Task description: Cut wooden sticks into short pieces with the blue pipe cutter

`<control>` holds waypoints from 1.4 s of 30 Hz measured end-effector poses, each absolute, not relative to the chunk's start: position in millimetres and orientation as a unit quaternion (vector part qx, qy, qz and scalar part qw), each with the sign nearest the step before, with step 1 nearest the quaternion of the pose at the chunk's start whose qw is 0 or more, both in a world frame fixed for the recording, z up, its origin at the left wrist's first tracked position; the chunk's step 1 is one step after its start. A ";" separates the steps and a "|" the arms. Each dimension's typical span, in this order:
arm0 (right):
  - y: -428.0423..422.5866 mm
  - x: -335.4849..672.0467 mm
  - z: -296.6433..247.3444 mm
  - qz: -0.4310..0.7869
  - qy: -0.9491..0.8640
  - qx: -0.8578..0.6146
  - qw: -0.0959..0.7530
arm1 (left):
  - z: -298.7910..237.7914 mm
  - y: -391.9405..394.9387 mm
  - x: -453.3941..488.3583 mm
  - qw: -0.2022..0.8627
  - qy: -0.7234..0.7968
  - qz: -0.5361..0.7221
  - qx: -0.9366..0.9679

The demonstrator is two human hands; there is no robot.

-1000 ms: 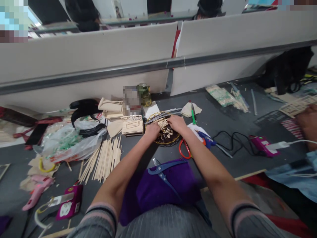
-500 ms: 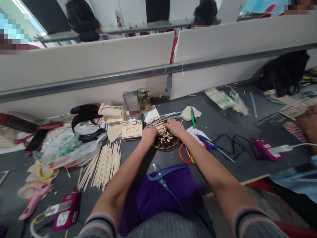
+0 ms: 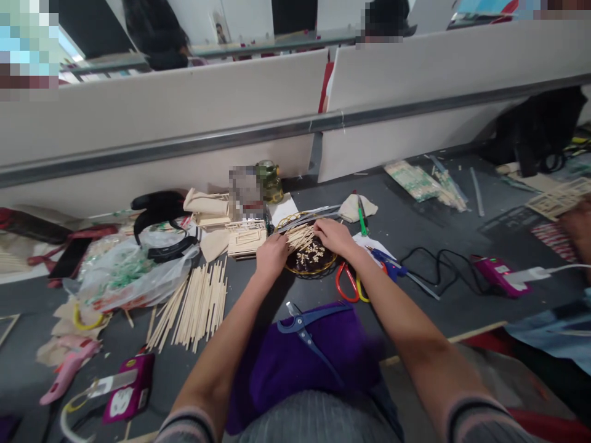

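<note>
My left hand (image 3: 271,255) and my right hand (image 3: 333,237) reach over a round wire basket (image 3: 323,267) that holds small cut wood bits. Between the two hands lies a short bundle of thin wooden sticks (image 3: 302,237), and both hands are closed on it, the left at its near end, the right at its far end. A small wooden stick model (image 3: 245,237) stands just left of the basket. Blue-handled cutters (image 3: 305,326) rest on a purple cloth (image 3: 300,363) on my lap.
A pile of long wooden sticks (image 3: 196,301) lies left of my arms, beside a plastic bag (image 3: 133,271). Red-handled scissors (image 3: 346,284), a blue glue gun (image 3: 388,261) and a black cable (image 3: 438,261) lie to the right. Another person's hand (image 3: 579,227) is at the right edge.
My hands have shifted slightly over the basket, the left drawing back toward me, so more of the stick bundle shows between them. The view has wobbled a little.
</note>
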State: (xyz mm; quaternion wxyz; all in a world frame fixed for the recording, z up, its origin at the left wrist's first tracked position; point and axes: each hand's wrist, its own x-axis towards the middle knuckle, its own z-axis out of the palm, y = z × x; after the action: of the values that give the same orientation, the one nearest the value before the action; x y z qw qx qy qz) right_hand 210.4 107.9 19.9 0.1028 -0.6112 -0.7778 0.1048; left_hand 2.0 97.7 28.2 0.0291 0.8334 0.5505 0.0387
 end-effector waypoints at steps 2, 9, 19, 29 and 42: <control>105.8 209.5 18.7 0.129 -0.772 -0.612 0.116 | 26.1 87.4 -7.1 0.041 0.553 0.090 0.828; 110.9 188.4 23.6 0.185 -0.764 -0.593 0.175 | 21.8 78.3 -6.1 0.220 0.551 0.280 0.755; 103.3 200.9 20.9 0.112 -0.756 -0.634 0.118 | 13.0 74.9 -18.5 0.292 0.564 0.387 0.668; 113.4 195.0 5.8 0.070 -0.837 -0.543 0.006 | 6.2 63.3 -24.7 0.239 0.564 0.324 0.721; 101.8 228.9 24.8 0.048 -0.779 -0.620 0.078 | 10.6 112.1 45.9 0.082 0.508 0.025 0.857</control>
State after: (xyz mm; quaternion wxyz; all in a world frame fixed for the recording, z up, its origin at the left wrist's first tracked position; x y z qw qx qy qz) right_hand 228.9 101.8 24.8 0.0776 -0.6205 -0.7789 0.0483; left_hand 45.9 112.1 10.6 0.0819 0.8569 0.5083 0.0255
